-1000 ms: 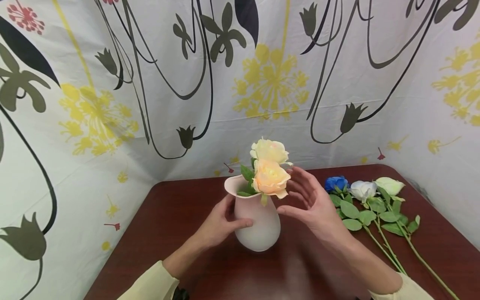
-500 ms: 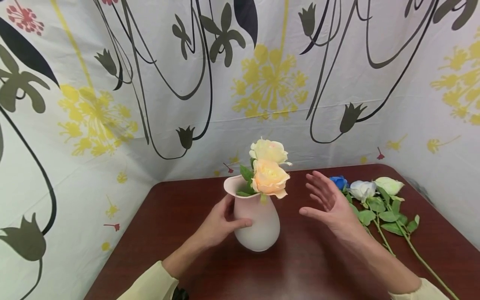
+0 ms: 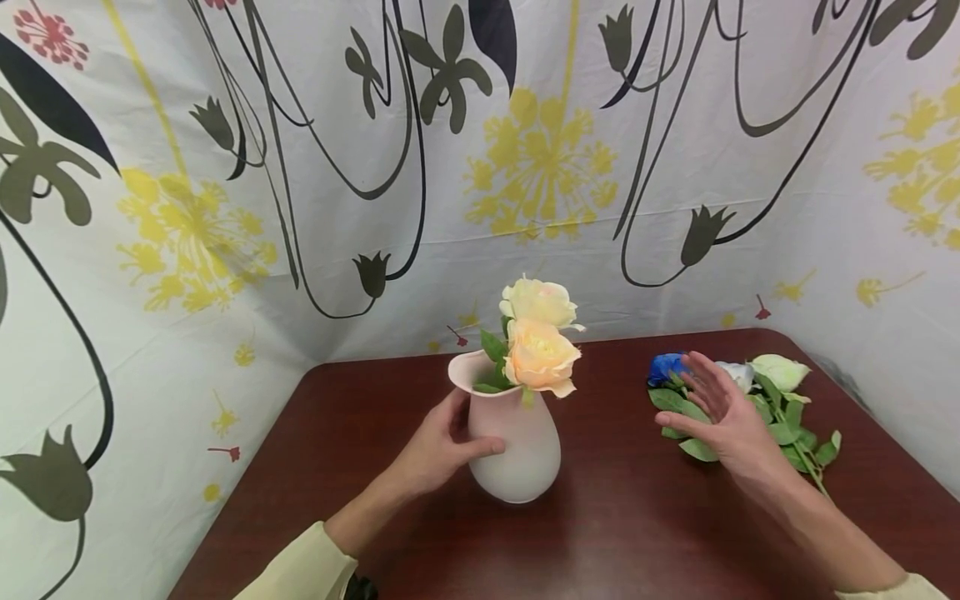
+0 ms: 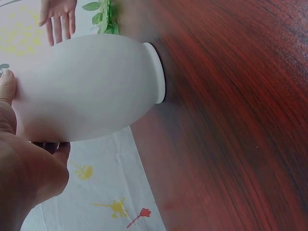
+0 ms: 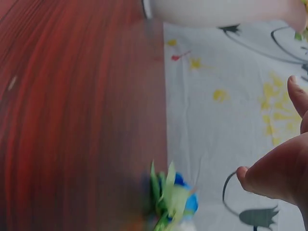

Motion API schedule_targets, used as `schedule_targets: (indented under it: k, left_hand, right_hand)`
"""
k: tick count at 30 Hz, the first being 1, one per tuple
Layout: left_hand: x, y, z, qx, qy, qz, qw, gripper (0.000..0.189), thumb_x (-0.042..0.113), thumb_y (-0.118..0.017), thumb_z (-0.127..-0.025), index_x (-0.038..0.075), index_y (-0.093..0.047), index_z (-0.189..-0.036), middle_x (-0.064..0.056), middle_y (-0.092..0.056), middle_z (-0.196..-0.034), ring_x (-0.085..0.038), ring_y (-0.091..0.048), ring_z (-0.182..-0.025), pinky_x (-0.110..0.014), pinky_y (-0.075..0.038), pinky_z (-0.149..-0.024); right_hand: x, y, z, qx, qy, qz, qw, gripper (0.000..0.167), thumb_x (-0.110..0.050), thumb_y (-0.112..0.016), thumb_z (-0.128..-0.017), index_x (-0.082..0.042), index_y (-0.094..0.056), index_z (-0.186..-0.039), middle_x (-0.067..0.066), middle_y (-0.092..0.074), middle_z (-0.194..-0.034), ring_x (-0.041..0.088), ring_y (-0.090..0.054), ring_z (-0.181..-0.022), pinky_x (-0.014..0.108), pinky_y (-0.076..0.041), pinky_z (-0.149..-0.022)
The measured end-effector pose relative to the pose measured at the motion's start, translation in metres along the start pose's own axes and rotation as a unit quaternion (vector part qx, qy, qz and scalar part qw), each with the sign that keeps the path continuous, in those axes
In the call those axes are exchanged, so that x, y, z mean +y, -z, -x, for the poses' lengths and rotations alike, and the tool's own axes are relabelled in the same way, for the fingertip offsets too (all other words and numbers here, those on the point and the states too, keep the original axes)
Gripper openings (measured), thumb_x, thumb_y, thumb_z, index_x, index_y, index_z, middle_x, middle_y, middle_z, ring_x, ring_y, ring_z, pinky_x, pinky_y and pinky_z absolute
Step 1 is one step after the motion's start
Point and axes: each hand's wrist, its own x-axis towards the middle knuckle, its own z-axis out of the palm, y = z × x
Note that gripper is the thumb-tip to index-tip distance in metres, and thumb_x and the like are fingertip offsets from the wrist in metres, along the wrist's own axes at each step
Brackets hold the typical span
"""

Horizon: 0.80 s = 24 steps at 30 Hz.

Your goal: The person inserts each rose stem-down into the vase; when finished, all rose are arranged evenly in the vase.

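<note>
A white vase [image 3: 517, 454] with a pinkish flared rim stands upright on the table. My left hand [image 3: 438, 446] grips its left side, thumb across the front; the left wrist view shows the fingers reaching behind the vase [image 4: 96, 91]. Two roses stand in it, a peach rose [image 3: 542, 357] in front and a cream rose [image 3: 542, 302] behind. My right hand [image 3: 738, 425] holds nothing, its fingers spread in front of the loose flowers. Among these lie a blue rose [image 3: 666, 367], a mostly hidden white rose [image 3: 742, 375] and a pale green-white rose [image 3: 780, 372].
The dark red wooden table [image 3: 360, 433] has a rounded far right corner. A white cloth [image 3: 450, 192] printed with flowers hangs behind it and along both sides. Leafy stems [image 3: 806, 462] of the loose roses extend toward the front right, partly behind my right forearm.
My right hand has moved away from the roses in the vase, rightward to the loose flowers, and now covers part of them. My left hand and the vase have stayed put.
</note>
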Motion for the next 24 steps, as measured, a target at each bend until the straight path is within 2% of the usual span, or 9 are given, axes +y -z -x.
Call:
schedule_targets:
  k: [7,14,16,18,21,24]
  left_hand:
    - [-0.001,0.0,0.0,0.001,0.002,-0.003,1.0,0.087,0.024,-0.088,-0.092,0.028,-0.037,-0.162,0.003,-0.051,-0.153,-0.022,-0.058,-0.132,-0.044,-0.05,-0.109]
    - [0.0,0.0,0.0,-0.001,0.007,0.005,1.0,0.087,0.023,-0.087,-0.092,0.029,-0.036,-0.162,0.002,-0.051,-0.153,-0.022,-0.058,-0.131,-0.045,-0.051,-0.109]
    - [0.0,0.0,0.0,-0.002,0.007,0.007,0.9999,0.087,0.023,-0.087,-0.093,0.029,-0.036,-0.163,0.002,-0.051,-0.153,-0.022,-0.058,-0.131,-0.045,-0.05,-0.109]
    - [0.0,0.0,0.0,-0.002,0.008,0.008,0.9999,0.087,0.023,-0.087,-0.093,0.029,-0.036,-0.162,0.002,-0.051,-0.153,-0.022,-0.058,-0.131,-0.045,-0.05,-0.109]
    - [0.001,0.0,0.0,-0.003,0.009,0.01,0.9999,0.086,0.023,-0.086,-0.093,0.029,-0.036,-0.162,0.002,-0.051,-0.153,-0.023,-0.058,-0.131,-0.046,-0.05,-0.11]
    - [0.002,0.0,0.001,-0.003,0.01,0.01,0.9999,0.085,0.023,-0.086,-0.093,0.029,-0.036,-0.162,0.002,-0.051,-0.153,-0.023,-0.058,-0.131,-0.045,-0.05,-0.11]
  right_hand:
    - [0.019,0.024,0.0,0.014,-0.043,0.021,0.9987,0.092,-0.023,-0.068,-0.107,-0.018,-0.003,-0.172,0.012,-0.008,-0.178,0.035,-0.009,-0.162,0.006,-0.043,-0.098]
    - [0.043,0.043,-0.004,0.019,-0.07,-0.011,0.9973,0.09,-0.024,-0.064,-0.11,-0.006,0.001,-0.17,0.019,-0.002,-0.176,0.03,-0.005,-0.162,0.003,-0.043,-0.091]
    - [0.048,0.047,-0.004,0.019,-0.076,-0.012,0.9969,0.09,-0.026,-0.062,-0.11,-0.002,0.001,-0.169,0.022,-0.003,-0.175,0.029,-0.009,-0.162,0.003,-0.044,-0.09]
    - [0.052,0.05,-0.005,0.019,-0.082,-0.004,0.9965,0.087,-0.028,-0.061,-0.111,0.001,-0.002,-0.168,0.022,-0.009,-0.174,0.017,-0.019,-0.16,0.004,-0.045,-0.091]
    - [0.057,0.054,-0.006,0.022,-0.094,0.003,0.9953,0.084,-0.031,-0.062,-0.11,0.005,-0.011,-0.167,0.003,-0.038,-0.168,-0.009,-0.045,-0.139,0.006,-0.047,-0.09]
    - [0.059,0.057,-0.008,0.022,-0.112,0.01,0.9935,0.081,-0.035,-0.062,-0.11,0.006,-0.02,-0.165,-0.023,-0.059,-0.142,-0.024,-0.052,-0.109,0.009,-0.049,-0.089]
